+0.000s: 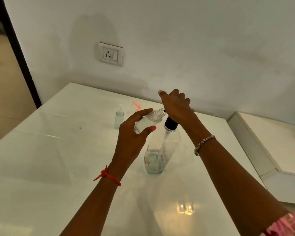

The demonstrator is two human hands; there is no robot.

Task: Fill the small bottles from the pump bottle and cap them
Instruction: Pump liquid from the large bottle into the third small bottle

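Note:
A large clear pump bottle [160,150] with a black collar stands mid-table, about a quarter full of clear liquid. My right hand [175,103] presses down on its pump head, which the hand hides. My left hand [134,133] holds a small clear bottle [149,120] tilted, its open threaded neck right at the pump's black spout. Behind it a second small bottle [119,119] stands upright with a clear top on it.
A pink object [137,105] lies behind the small bottles near the wall. The glossy white table [58,159] meets the wall at the back; a wall socket [110,54] sits above. A lower white surface [271,142] adjoins on the right.

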